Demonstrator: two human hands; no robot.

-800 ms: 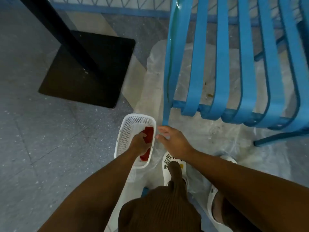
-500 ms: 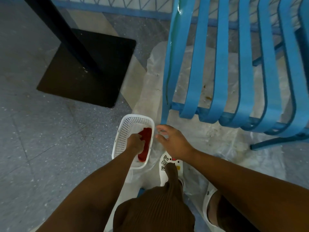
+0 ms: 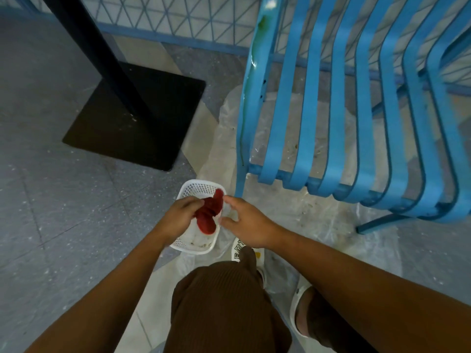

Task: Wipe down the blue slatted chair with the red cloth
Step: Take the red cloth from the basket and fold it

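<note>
One left hand (image 3: pixel 178 217) clutching crumpled red cloth (image 3: pixel 208 212), right hand (image 3: pixel 248 225) spread loose, mesh basket (image 3: pixel 194 247).

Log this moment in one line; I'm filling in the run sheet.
phase: fetching cloth | left hand: holds red cloth above white basket | right hand: open, beside cloth | blue chair: not yet wiped

I have one head-worn wide-angle view, looking steeply down and forward past my knees at the floor (image 3: pixel 51 200), close over both hands, the blue slatted chair (image 3: pixel 356 123) filling the upper right.
</note>
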